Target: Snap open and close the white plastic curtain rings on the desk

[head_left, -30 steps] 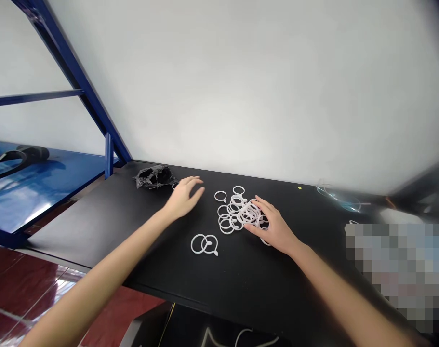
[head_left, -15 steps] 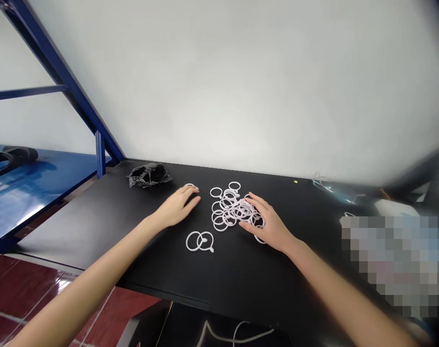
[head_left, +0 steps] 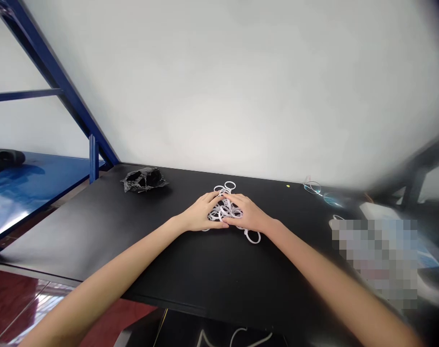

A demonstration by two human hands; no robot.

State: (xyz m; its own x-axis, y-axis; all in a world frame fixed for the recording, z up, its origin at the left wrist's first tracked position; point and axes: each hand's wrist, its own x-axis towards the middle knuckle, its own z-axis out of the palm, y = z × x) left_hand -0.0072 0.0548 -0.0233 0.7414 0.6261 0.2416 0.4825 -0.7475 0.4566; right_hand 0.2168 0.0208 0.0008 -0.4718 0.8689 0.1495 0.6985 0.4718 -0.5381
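Observation:
A heap of white curtain rings (head_left: 224,208), each a thin hoop with a small tab where it shows, lies on the black table (head_left: 190,270). My left hand (head_left: 201,213) curves around the heap's left side, thumb toward me and fingers stretched out. From the other side my right hand (head_left: 250,213) does the same, and the fingertips and thumbs of both hands meet or nearly meet. Neither hand is closed on a ring. One loose ring (head_left: 253,236) sticks out below my right hand, and another ring (head_left: 230,185) lies at the far edge. My hands hide part of the heap.
A crumpled black plastic bag (head_left: 145,180) sits at the back left. Eyeglasses (head_left: 313,188) lie at the back right, near a blurred-out item (head_left: 378,260). A blue metal frame (head_left: 93,159) stands at the left, and a pale wall rises behind the table.
Both hands have come together around the rings, the left moving right and the right moving left. The rings are bunched tighter, and the two loose ones in front have been swept in.

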